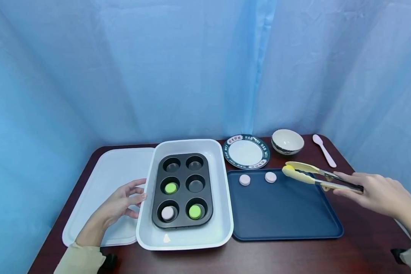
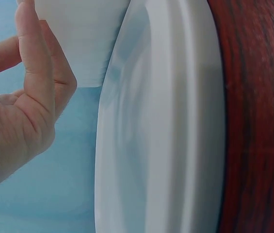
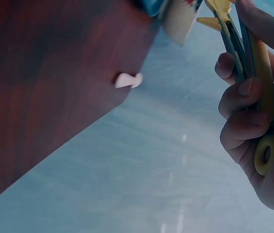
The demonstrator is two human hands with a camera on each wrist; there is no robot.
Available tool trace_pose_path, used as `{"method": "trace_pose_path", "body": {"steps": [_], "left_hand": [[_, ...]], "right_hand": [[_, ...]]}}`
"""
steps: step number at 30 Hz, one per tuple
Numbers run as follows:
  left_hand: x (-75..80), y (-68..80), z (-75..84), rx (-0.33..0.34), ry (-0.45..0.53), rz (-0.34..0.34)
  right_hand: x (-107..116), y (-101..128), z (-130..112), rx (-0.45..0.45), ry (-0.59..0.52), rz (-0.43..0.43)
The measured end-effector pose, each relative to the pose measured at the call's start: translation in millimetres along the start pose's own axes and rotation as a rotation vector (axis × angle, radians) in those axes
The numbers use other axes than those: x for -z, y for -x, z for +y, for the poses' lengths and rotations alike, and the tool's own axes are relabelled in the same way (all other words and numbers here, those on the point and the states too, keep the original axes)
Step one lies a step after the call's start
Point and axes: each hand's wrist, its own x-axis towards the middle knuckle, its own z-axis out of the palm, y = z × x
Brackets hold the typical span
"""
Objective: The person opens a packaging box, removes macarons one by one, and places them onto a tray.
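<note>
— Holding anything, those hands?
— The right hand (image 1: 376, 192) grips a pair of tongs (image 1: 315, 177), fingers curled round the handles; the left hand (image 1: 125, 201) holds nothing, its fingers relaxed and spread, tips touching the left rim of a white baking dish (image 1: 222, 198).
— What do the tongs look like?
— Long metal arms with yellow tips and a yellow loop at the handle end. The two tips sit close together with nothing between them.
— Which way do they point?
— Their long axis runs nearly level across the surface (image 1: 363, 243), tips aimed left, hovering over the far right corner of a dark blue tray (image 1: 284, 213).
— And round about?
— Two pale discs (image 1: 244, 180) lie on the tray's far edge. The white dish carries a dark muffin pan (image 1: 182, 190) with two green discs and one pale. A white lid (image 1: 102, 190) lies under the left hand; a plate (image 1: 247, 151), bowl (image 1: 287, 141) and spoon (image 1: 323, 149) sit farther back.
</note>
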Motion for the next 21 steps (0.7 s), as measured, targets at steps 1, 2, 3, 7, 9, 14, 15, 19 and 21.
{"method": "trace_pose_path", "body": {"steps": [1, 2, 3, 7, 9, 14, 15, 19, 21], "left_hand": [[0.5, -0.4, 0.5, 0.000, -0.002, 0.002], [0.9, -0.6, 1.0, -0.001, -0.001, 0.003], [1.1, -1.1, 1.1, -0.003, -0.001, 0.003], [-0.7, -2.2, -1.2, 0.001, 0.015, -0.015], [-2.5, -2.2, -3.4, 0.010, 0.027, -0.030], [-4.0, -1.3, -6.4, 0.012, 0.044, -0.038], [-3.5, -1.2, -6.3, 0.009, 0.043, -0.035], [0.0, -0.8, -3.5, 0.005, 0.041, -0.025], [2.0, -0.6, -1.1, 0.003, 0.038, -0.024]], "right_hand": [[-2, 1, 3, -0.006, 0.004, -0.013], [-4, 2, 6, -0.010, 0.008, -0.022], [-6, 4, 8, -0.015, 0.010, -0.032], [-12, 13, 15, -0.028, 0.016, -0.067], [-15, 18, 17, -0.031, 0.018, -0.076], [-20, 21, 19, -0.029, 0.012, -0.066], [-20, 20, 19, -0.028, 0.012, -0.062], [-19, 13, 19, -0.030, 0.009, -0.064], [-19, 11, 18, -0.033, 0.011, -0.075]]}}
